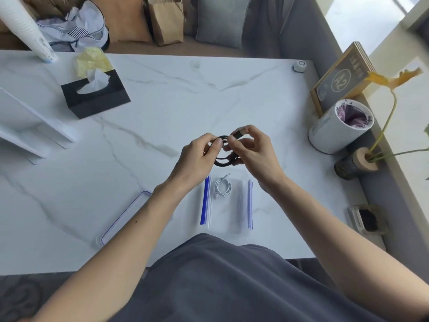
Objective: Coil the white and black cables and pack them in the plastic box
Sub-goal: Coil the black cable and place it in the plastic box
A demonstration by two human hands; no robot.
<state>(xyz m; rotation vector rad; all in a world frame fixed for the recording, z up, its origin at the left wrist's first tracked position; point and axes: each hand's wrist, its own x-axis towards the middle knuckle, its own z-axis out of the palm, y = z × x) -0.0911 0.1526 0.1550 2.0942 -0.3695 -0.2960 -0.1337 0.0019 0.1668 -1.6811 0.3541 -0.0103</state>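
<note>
A black cable (223, 161) is wound into a small coil and held above the marble table, just beyond the box. My left hand (198, 156) pinches the coil's left side. My right hand (251, 151) grips its right side, with the cable's plug end between thumb and forefinger at the top. The white cable (223, 186) lies coiled inside the clear plastic box (243, 226), which has blue clips along both long sides and sits open near the table's front edge. The box's lid (123, 219), clear with a blue rim, lies to the left, partly under my left forearm.
A black tissue box (97, 96) stands at the back left, with a white stand (34, 131) nearer the left edge. A white cup (341, 129), a wooden sign (341, 75), a plant holder (358, 162) and a small dish (368, 219) line the right side.
</note>
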